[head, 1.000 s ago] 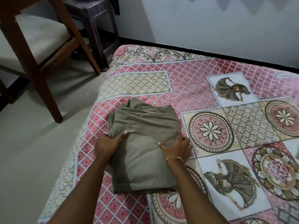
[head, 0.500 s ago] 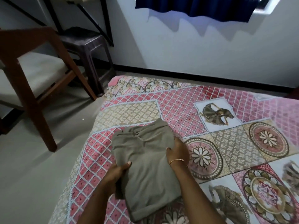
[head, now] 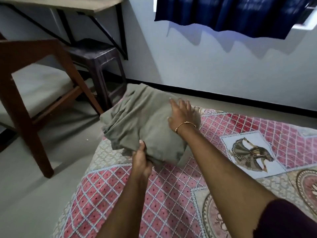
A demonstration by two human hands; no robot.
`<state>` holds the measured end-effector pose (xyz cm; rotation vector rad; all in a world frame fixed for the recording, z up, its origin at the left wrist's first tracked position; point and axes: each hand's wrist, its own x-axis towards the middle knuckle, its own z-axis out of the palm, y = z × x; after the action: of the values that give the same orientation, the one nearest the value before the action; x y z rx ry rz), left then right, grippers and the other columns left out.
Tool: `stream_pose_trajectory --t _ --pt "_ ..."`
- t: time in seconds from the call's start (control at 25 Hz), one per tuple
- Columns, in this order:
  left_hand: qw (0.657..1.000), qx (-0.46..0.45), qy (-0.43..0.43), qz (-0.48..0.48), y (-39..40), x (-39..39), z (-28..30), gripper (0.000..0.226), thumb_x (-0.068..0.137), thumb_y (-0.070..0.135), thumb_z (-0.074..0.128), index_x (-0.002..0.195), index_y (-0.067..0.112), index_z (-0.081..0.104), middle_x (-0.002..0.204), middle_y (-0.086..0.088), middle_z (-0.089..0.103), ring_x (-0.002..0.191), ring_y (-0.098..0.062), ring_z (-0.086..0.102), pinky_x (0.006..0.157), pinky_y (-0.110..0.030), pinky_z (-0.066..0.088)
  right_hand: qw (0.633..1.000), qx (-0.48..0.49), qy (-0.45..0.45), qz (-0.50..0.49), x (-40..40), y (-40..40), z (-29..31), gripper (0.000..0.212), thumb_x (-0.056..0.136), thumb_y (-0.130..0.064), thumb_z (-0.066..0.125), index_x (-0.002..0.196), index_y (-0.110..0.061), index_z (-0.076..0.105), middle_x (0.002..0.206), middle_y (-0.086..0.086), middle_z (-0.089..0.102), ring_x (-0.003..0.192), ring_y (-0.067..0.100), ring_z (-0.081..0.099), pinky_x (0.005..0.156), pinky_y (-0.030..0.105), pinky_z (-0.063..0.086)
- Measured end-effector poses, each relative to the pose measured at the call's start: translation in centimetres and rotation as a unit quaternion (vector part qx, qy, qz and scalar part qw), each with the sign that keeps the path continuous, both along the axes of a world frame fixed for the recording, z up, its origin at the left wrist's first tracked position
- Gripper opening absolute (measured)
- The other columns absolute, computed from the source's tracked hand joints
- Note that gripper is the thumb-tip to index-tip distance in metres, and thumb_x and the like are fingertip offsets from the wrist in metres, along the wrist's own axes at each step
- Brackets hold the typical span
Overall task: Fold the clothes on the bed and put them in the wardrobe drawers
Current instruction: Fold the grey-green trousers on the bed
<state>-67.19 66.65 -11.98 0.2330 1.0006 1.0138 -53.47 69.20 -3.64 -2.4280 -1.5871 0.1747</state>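
Note:
A folded olive-grey garment [head: 140, 124] is lifted off the patterned pink bedspread [head: 164, 194], hanging over the bed's far left corner. My left hand [head: 141, 159] grips its near lower edge, thumb on top and fingers underneath. My right hand [head: 181, 112], with a gold bangle at the wrist, lies on the garment's right side with fingers straight and spread. The bundle's far end is loosely creased. No wardrobe or drawers are in view.
A brown wooden chair [head: 34, 93] with a pale seat stands on the floor at left. Behind it are a dark plastic stool [head: 101, 66] and a wall-mounted table [head: 68, 6]. A dark blue curtain [head: 231, 14] hangs on the white wall beyond the bed.
The garment has been lifted off the bedspread and carried forward and up. My left hand slid to its near edge; my right hand's fingers straightened on top. The view tilted up.

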Motion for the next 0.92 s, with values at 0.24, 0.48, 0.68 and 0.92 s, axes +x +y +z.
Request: stream_pose_trajectory --t 0.24,0.48,0.68,0.92 --pt "0.985 -0.153 0.019 -0.079 0.6 1.4 -4.5 0.043 0.099 0.032 0.037 0.097 0.001 0.066 0.121 -0.018 0.058 0.101 -0.031 0.058 0.091 -0.036 0.043 0.970 -0.105 0.190 -0.112 -3.2 -4.1 -12.4 0.064 0.086 -0.043 0.058 0.142 -0.033 0.029 0.150 0.024 0.007 0.137 0.038 0.017 0.111 0.039 0.023" --pt "0.988 -0.109 -0.070 -0.085 2.0 3.5 -5.5 0.041 0.101 0.024 0.033 0.085 -0.005 0.057 0.068 -0.020 0.068 0.056 -0.025 0.068 0.053 -0.036 0.056 0.804 0.109 0.495 -0.311 -1.0 -1.1 -12.6 0.058 0.079 -0.025 0.071 0.130 -0.008 0.050 0.125 0.014 0.059 0.106 0.030 0.061 0.090 0.039 0.050" --pt "0.997 -0.046 -0.051 -0.032 0.1 4.8 -7.7 0.074 0.088 0.056 0.036 0.134 -0.002 0.043 0.123 -0.022 0.057 0.086 -0.022 0.070 0.082 -0.036 0.056 0.748 0.121 0.541 -0.364 -1.2 -0.2 -12.2 0.033 0.080 -0.013 0.063 0.109 0.005 0.061 0.108 0.019 0.065 0.086 0.027 0.062 0.073 0.037 0.050" --pt "0.984 -0.067 -0.148 -0.070 -1.1 5.0 -8.1 0.078 0.087 0.066 0.026 0.100 0.001 0.066 0.089 -0.017 0.071 0.077 -0.023 0.071 0.070 -0.036 0.057 0.804 0.047 0.466 -0.366 -2.2 -3.6 -15.7 0.040 0.091 -0.027 0.055 0.117 0.003 0.057 0.122 0.023 0.059 0.112 0.038 0.056 0.092 0.042 0.046"
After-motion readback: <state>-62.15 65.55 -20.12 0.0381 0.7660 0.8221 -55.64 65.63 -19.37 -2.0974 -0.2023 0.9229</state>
